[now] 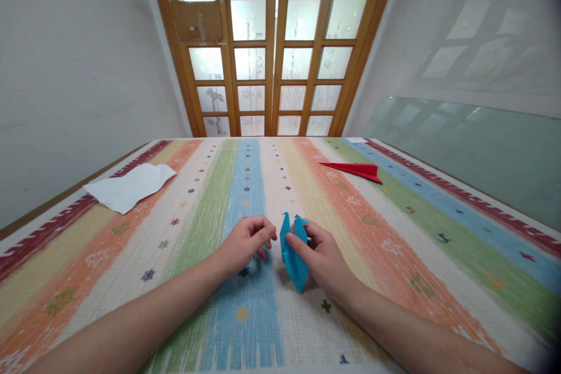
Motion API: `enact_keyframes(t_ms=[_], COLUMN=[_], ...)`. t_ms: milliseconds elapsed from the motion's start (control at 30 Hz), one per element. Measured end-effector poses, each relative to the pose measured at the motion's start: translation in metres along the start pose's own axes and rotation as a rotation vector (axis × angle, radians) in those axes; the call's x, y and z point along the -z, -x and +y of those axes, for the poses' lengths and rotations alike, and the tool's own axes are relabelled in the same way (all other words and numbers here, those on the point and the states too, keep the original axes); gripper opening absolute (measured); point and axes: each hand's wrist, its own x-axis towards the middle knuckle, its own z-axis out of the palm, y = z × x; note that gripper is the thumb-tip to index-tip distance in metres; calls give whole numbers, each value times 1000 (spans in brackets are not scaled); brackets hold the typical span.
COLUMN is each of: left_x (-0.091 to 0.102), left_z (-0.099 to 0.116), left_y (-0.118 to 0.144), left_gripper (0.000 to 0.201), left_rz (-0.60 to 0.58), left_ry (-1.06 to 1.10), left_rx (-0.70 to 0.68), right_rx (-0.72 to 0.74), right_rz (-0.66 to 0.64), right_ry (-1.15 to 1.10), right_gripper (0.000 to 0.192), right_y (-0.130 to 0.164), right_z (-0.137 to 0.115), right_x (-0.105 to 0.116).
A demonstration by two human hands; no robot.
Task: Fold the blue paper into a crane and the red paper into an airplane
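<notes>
A blue origami crane point(294, 263), folded flat with pointed tips at its top, stands nearly upright over the middle of the table. My right hand point(323, 254) grips it from the right, thumb on the near face and fingers behind, where they are partly hidden. Just to its left, my left hand point(250, 238) hovers with loosely curled fingers. A small gap separates those fingertips from the crane, and nothing shows in them.
On the striped tablecloth point(205, 298), a crumpled white paper sheet point(131, 186) lies at the left. A red paper plane point(356, 170) rests at the back right. Beyond the table's far edge are wooden doors point(275, 58) with glass panes; walls flank both sides.
</notes>
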Motion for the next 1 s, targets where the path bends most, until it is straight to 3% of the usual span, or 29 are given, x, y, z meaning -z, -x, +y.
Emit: enact_keyframes(t_ms=[167, 467, 767, 1000], left_x=[-7, -11, -10, -13], left_z=[1, 2, 0, -6], left_y=[6, 8, 9, 7], left_gripper=[35, 33, 28, 32], left_rz=[-217, -275, -350, -283], left_ry=[-151, -253, -220, -200], left_rx=[96, 152, 137, 169], right_rx=[80, 182, 167, 285], right_rz=[177, 195, 185, 159], right_ry=[53, 41, 48, 95], right_gripper=[25, 25, 24, 9], right_y=[-1, 1, 0, -1], right_z=[-1, -4, -6, 1], right_x=[7, 5, 4, 5])
